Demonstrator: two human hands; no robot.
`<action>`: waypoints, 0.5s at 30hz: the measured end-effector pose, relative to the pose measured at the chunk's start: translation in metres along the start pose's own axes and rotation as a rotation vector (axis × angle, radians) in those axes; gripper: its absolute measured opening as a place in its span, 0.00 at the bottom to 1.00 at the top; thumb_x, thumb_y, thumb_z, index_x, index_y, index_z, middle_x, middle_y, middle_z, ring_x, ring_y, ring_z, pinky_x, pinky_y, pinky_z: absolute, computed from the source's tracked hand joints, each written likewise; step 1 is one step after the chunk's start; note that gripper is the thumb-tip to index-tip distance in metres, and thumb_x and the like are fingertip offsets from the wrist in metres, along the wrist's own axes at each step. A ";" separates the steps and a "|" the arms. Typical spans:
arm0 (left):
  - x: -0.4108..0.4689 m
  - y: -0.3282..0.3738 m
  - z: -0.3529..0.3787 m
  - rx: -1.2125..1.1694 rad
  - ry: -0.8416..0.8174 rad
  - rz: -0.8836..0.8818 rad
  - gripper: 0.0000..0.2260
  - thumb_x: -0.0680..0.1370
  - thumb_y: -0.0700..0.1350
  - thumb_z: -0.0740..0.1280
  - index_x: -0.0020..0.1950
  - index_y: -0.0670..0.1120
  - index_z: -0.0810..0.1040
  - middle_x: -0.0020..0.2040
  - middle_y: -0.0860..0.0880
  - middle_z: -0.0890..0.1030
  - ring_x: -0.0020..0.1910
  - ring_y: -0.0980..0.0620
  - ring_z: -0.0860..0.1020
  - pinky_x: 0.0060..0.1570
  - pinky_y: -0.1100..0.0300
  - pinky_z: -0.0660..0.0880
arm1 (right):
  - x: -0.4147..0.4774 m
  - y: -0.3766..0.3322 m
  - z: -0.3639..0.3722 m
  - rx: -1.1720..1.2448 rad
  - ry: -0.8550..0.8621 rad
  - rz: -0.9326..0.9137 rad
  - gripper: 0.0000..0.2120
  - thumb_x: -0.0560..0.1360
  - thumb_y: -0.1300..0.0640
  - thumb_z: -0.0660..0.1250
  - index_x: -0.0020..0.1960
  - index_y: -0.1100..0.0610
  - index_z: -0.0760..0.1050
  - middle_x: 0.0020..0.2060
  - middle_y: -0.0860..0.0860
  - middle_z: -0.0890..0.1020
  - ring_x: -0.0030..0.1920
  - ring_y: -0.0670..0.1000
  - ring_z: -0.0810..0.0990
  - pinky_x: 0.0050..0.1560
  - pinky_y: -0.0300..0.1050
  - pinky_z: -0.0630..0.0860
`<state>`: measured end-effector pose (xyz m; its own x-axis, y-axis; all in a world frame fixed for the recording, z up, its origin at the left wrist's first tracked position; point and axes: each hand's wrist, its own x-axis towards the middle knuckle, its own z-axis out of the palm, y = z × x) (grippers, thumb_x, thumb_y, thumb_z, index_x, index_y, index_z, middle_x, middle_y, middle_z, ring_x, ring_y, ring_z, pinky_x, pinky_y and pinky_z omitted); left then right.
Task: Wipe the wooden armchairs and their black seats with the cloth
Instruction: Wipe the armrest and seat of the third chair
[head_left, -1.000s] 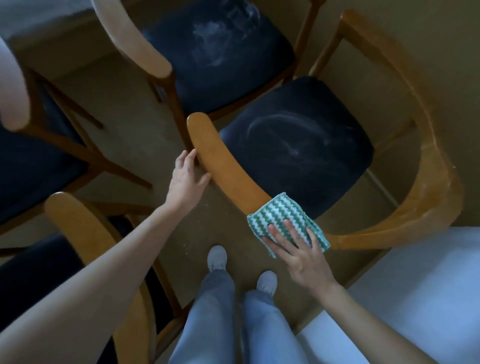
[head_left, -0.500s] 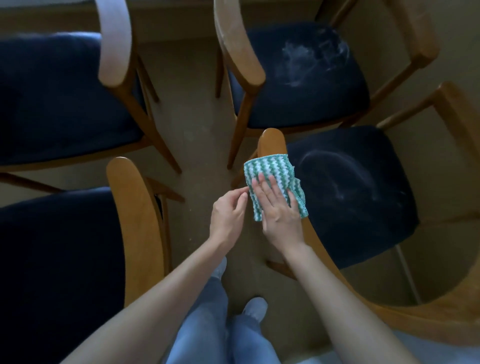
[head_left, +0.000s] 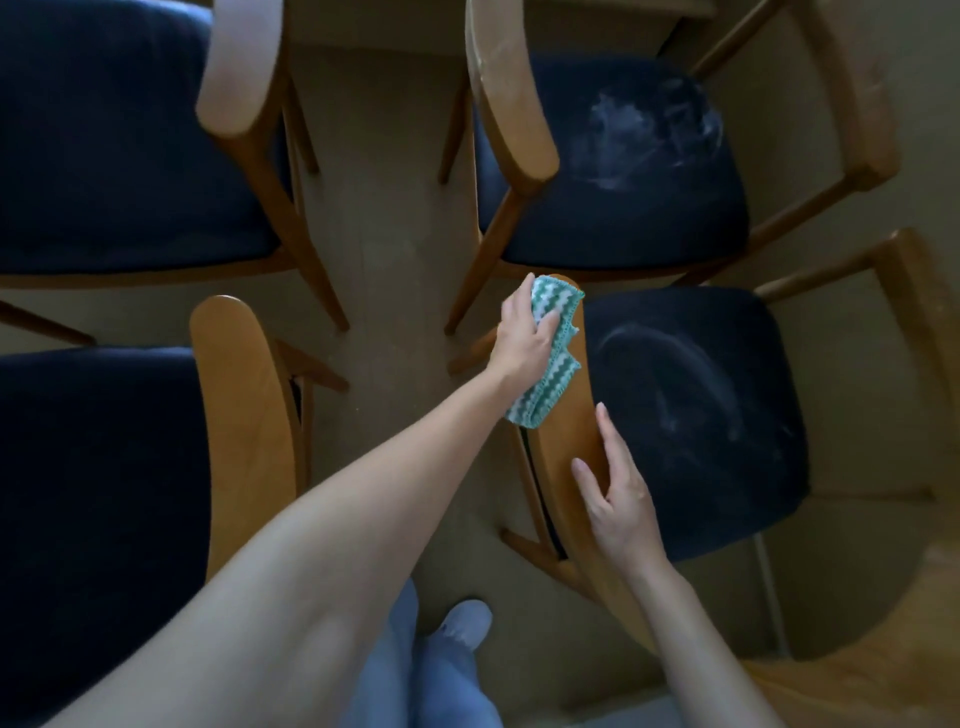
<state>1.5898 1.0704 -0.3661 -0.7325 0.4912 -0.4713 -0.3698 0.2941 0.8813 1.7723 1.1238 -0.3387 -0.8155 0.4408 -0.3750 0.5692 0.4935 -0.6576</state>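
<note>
Head view: your left hand (head_left: 524, 335) grips the cloth (head_left: 550, 358) on the near chair's armrest (head_left: 571, 441); your right hand (head_left: 618, 493) rests open, empty. Dusty smears remain on two seats (head_left: 696, 415), so much wiping is probably left.

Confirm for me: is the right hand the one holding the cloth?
No, the left hand grips the green-and-white cloth on the wooden armrest, while the right hand rests open on that armrest.

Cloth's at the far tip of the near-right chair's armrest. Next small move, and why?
Probably draw the left hand and cloth back along the armrest toward the right hand. The cloth covers only the far end; the bare wood nearer the body looks unwiped, and the right hand rests there, seemingly steadying the chair.
</note>
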 end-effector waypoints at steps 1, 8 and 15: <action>0.008 0.002 -0.002 0.047 0.006 0.027 0.23 0.82 0.47 0.55 0.77 0.50 0.53 0.75 0.48 0.57 0.71 0.48 0.64 0.69 0.47 0.64 | 0.000 0.001 0.000 0.011 -0.007 0.020 0.29 0.79 0.49 0.58 0.75 0.43 0.49 0.69 0.36 0.56 0.69 0.37 0.55 0.69 0.39 0.58; -0.012 -0.012 0.009 0.005 0.035 0.117 0.23 0.83 0.47 0.55 0.76 0.49 0.51 0.75 0.49 0.57 0.69 0.51 0.66 0.60 0.61 0.67 | 0.002 0.009 -0.003 0.065 0.031 0.044 0.27 0.79 0.52 0.60 0.75 0.44 0.53 0.72 0.40 0.59 0.72 0.43 0.60 0.70 0.45 0.62; -0.115 -0.066 0.061 -0.003 0.105 0.069 0.29 0.82 0.48 0.54 0.76 0.55 0.37 0.77 0.55 0.41 0.75 0.55 0.52 0.68 0.55 0.61 | -0.024 0.020 -0.022 0.144 0.032 0.093 0.20 0.79 0.56 0.60 0.68 0.42 0.60 0.67 0.43 0.66 0.65 0.42 0.67 0.61 0.37 0.70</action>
<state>1.7332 1.0441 -0.3720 -0.8120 0.4216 -0.4035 -0.3179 0.2602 0.9117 1.8057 1.1391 -0.3286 -0.7552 0.5042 -0.4189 0.6190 0.3382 -0.7088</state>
